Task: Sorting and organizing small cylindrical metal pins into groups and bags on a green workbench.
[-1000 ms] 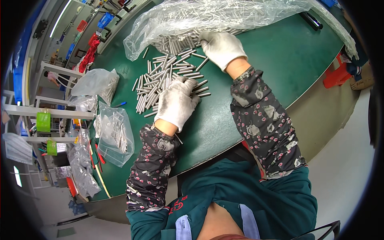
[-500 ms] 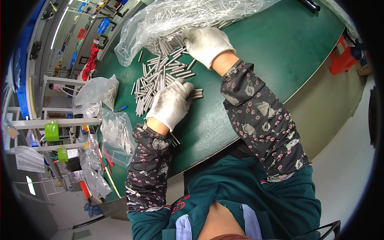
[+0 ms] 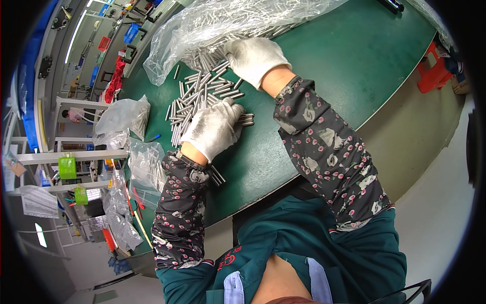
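Both my hands wear white work gloves. My left hand (image 3: 213,127) is closed around a small bundle of metal pins (image 3: 247,119), whose ends stick out past the fingers on the right. Left of and beyond it lies a loose pile of short, shiny metal pins (image 3: 190,96) on the green table. At the mouth of a large clear plastic bag (image 3: 238,20) full of such pins, my right hand (image 3: 255,60) has its fingers curled down. Its fingertips are hidden, so what it grips does not show. A few separate pins (image 3: 217,176) lie beside my left wrist.
The green tabletop (image 3: 349,66) ends in a curved near edge. Smaller plastic bags (image 3: 121,115) of parts and a blue pen (image 3: 154,138) lie at the left. A metal rack (image 3: 76,157) stands beyond that side. A red stool (image 3: 433,71) is on the floor at right.
My right hand has shifted slightly left and toward me over the pins. My left hand, still around its bundle, has edged left, and more of the separate pins by its wrist now shows.
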A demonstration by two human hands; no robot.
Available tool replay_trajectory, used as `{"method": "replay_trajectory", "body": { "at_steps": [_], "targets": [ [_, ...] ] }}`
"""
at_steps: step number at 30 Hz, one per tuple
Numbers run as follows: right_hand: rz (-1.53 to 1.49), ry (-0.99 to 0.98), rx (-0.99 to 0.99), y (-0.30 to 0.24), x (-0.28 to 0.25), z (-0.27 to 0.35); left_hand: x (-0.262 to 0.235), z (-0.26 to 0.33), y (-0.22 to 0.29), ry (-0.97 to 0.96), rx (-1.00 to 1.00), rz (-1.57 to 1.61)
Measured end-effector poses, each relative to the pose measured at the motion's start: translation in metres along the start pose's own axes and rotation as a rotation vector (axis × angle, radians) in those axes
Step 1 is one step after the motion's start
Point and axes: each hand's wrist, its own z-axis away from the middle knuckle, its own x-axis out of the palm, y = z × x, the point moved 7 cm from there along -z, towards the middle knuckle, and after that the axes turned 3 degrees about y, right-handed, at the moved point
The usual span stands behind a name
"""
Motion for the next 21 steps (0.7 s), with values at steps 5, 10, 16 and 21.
{"method": "replay_trajectory", "body": {
  "at_steps": [5,10,16,21],
  "targets": [
    [0.012,-0.015,0.015,0.000,0.002,0.000,0.003,-0.004,-0.005,-0.043,0.012,-0.026],
    [0.003,-0.026,0.017,0.000,0.000,0.002,0.010,0.000,-0.021,-0.024,0.029,0.389],
    [0.019,-0.014,-0.016,-0.003,0.000,0.004,0.016,0.005,-0.024,0.015,0.074,0.450],
    [0.027,-0.034,-0.030,-0.005,0.000,0.005,0.012,0.004,-0.015,0.064,0.108,0.369]
  ]
}}
